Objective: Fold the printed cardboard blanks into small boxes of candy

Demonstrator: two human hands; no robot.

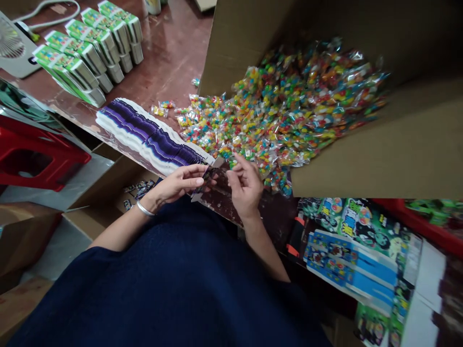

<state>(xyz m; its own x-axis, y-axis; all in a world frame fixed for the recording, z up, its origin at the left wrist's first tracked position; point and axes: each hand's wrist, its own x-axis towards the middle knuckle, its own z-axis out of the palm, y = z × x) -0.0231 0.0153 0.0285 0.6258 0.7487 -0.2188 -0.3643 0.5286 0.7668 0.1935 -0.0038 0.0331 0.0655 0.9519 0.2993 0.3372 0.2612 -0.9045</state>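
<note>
Holds a box (207,179) in the left hand (183,182), above the near edge of the desk (162,53), with the fingers pinched around its sides. Places that box to the left of the right hand (246,187), just beside thumb and forefinger. Slants lengthwise from upper right to lower left, with the upper end towards the sweets (246,125). Rests in direct contact with the left hand; stands apparently a little apart from the right, given the blur. Shows loosely bent, parted fingers on the right hand, with nothing gripped. Looks small, slim and dark, with multicoloured print and pale flaps jutting from both ends. Sits near the end of the row of purple cartons (148,137), short of the sweets.
</note>
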